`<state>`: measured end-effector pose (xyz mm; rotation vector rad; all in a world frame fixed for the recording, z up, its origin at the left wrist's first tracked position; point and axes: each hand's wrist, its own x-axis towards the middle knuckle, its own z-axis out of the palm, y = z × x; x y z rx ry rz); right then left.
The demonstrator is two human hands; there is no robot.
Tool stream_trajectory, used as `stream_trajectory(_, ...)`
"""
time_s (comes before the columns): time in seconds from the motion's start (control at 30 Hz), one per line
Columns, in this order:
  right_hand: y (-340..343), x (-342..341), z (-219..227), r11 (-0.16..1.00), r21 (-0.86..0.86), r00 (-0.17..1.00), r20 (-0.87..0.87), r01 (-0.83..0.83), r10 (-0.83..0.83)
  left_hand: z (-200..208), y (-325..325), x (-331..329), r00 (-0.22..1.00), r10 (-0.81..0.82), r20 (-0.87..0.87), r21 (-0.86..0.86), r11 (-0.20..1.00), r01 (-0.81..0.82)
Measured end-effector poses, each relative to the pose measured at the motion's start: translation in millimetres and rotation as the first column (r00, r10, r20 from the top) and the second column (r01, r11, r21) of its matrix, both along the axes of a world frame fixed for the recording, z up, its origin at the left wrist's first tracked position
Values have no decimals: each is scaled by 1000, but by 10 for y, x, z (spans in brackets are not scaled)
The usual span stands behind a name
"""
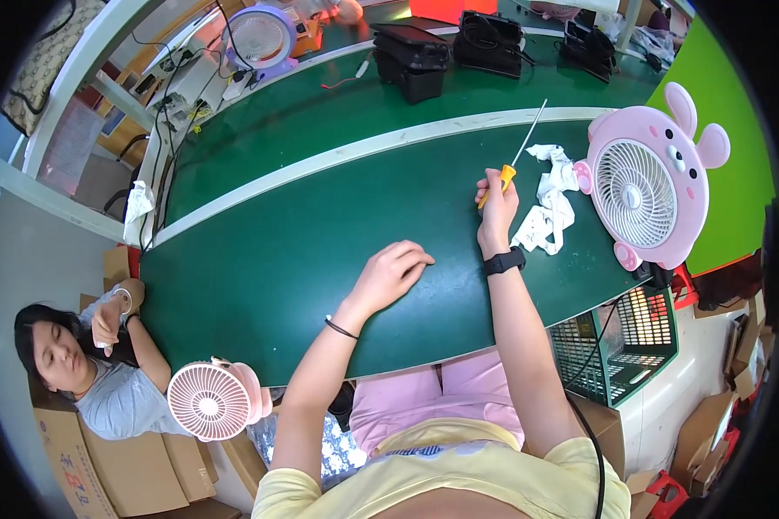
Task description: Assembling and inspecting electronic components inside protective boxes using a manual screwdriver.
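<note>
Upright in my right hand (pixel 498 212) is a screwdriver (pixel 508 173) with a yellow handle, its thin metal shaft pointing up and away to the right. My left hand (pixel 391 275) rests on the green tabletop (pixel 260 259), fingers bent loosely and nothing in them. Just right of my right hand lie crumpled white tissues (pixel 552 208). Beyond them, at the right end of the table, stands a pink animal-shaped fan (pixel 639 195) with round ears and a white grille.
A small pink fan (pixel 209 402) is at the front left edge, near a seated person (pixel 121 381). Black devices (pixel 411 56) stand on the far bench, with a purple fan (pixel 260 41) at its left. A green crate (pixel 614 346) sits below the table's right side; cardboard boxes (pixel 112 463) are at lower left.
</note>
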<state>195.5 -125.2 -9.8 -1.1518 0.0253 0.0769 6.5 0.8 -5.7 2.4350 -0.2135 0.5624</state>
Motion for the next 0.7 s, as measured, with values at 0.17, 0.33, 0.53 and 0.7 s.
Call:
stream_trajectory(0.17,27,-2,19,1000,12,999,-37,18,-18,63,54,160,977,70,-200,-288,949,-127)
stream_trajectory(0.33,187,-118,51,993,-111,998,51,28,-23,-64,303,776,968,212,-136,-424,870,-250)
stream_trajectory(0.53,260,-137,36,995,-92,999,-11,-42,41,-215,671,1843,890,445,94,-360,849,-387)
stream_trajectory(0.7,282,-147,45,995,-97,999,-45,-32,28,-225,939,2602,780,574,250,-150,819,-555)
